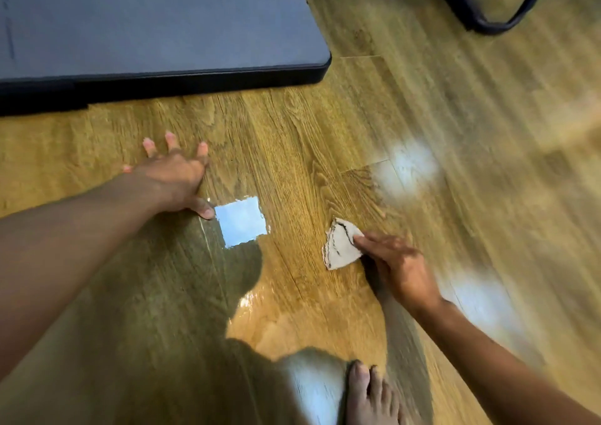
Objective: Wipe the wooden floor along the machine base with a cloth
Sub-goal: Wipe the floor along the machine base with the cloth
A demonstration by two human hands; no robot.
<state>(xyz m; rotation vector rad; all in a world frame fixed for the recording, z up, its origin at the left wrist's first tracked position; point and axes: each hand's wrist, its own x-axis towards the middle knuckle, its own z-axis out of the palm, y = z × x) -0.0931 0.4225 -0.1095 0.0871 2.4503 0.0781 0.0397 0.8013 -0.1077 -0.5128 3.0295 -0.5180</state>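
The right grip [395,262] is pressing the folded cloth [341,244] flat under its fingers on the wooden floor [292,151], well short of the machine base [162,76]. The left grip [172,177] is being splayed, released, as a brace. Wiping is underway; closer strokes toward the base edge are probably needed.
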